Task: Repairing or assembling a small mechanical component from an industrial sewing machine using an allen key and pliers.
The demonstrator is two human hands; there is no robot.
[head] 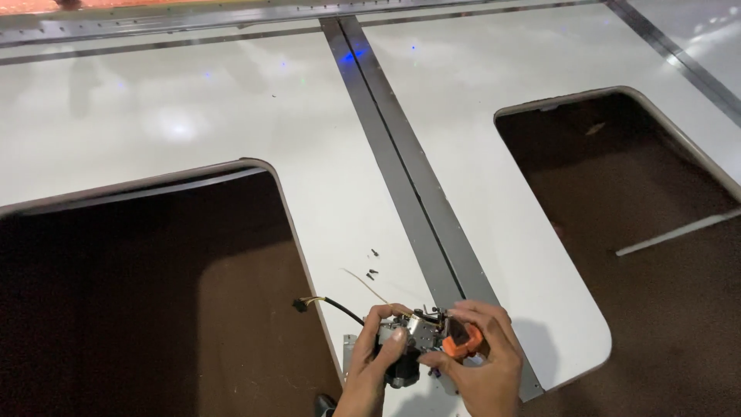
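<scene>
Standing by the white tabletop (231, 116), I'm watching a person working w/ both hands at its near edge. The left hand (378, 347) is wrapping around a small metal-and-black assembly (409, 344), prob. a little motor on a bracket; thumb on top, fingers curling behind, so that grip is closed firmly on it. The right hand (478, 359) is pinching an orange-handled tool (463, 340) btwn thumb and fingers, its grip also closed, and the tool is pressing against the assembly's right side. The tool's tip is hidden, so I can't tell what exactly it's touching.

A black cable (336, 305) is trailing off the assembly to the left, ending in a small connector near the dark cutout (154, 293). A few tiny dark screws (373, 266) are lying loose on the tabletop just beyond the hands, beside the dark metal rail (401, 170).

By my reading, it's the fastener-working stage on the assembly, w/ some screws already out. The next move is calling for a steady left hold and the tool seated squarely, since the part is small and sitting right at the edge.
</scene>
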